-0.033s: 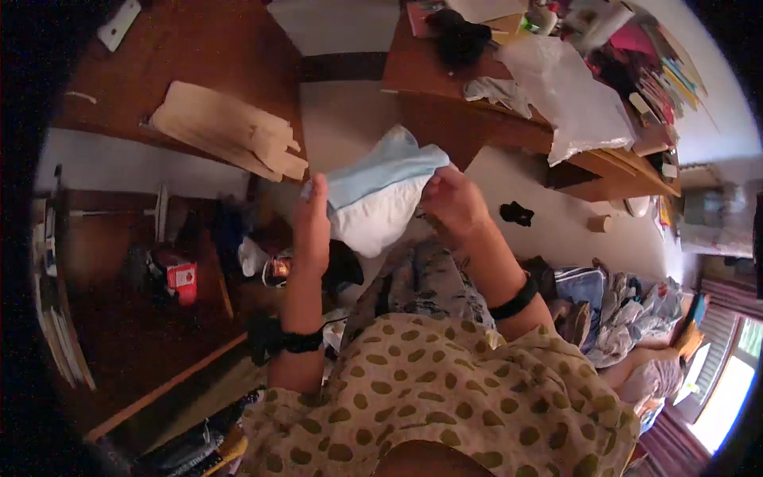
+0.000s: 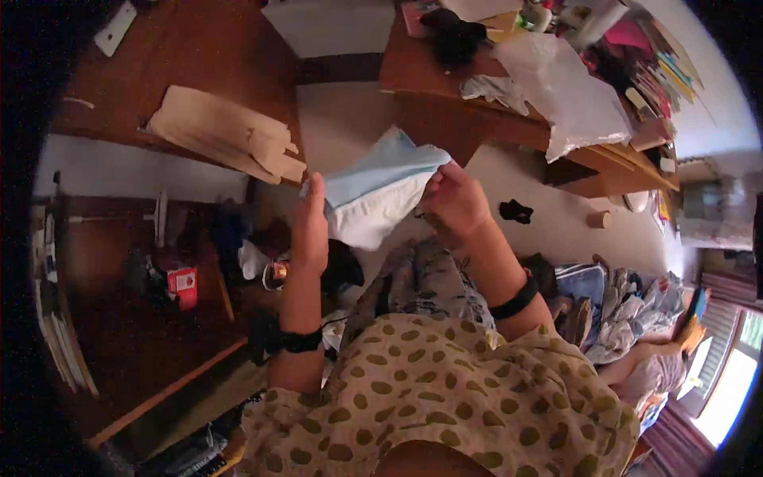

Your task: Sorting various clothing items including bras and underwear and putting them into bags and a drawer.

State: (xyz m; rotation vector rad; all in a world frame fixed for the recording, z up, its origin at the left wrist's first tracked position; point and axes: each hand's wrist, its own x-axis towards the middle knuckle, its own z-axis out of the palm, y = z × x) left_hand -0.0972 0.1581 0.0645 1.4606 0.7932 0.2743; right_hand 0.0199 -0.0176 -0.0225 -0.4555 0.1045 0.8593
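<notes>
A small piece of soft cloth (image 2: 378, 195), pale blue above and white below, is stretched out in front of me between both hands. What kind of item it is, I cannot make out. My left hand (image 2: 312, 226) grips its left edge, thumb pointing up and the fingers mostly hidden behind. At the upper right corner, my right hand (image 2: 459, 196) pinches the cloth between thumb and fingers. The white part sags a little in the middle. Black bands circle both of my wrists.
A torn cardboard piece (image 2: 222, 131) lies on the brown table at left. On the right-hand desk (image 2: 477, 121) are a plastic sheet (image 2: 568, 99) and a grey cloth (image 2: 494, 91). A black item (image 2: 515, 211) and a small tan cup (image 2: 598, 219) are on the floor. Clothes (image 2: 628, 314) are heaped at right.
The cloth's white lower part has risen slightly and its blue top has changed shape a little. Both hands keep their hold in nearly the same place.
</notes>
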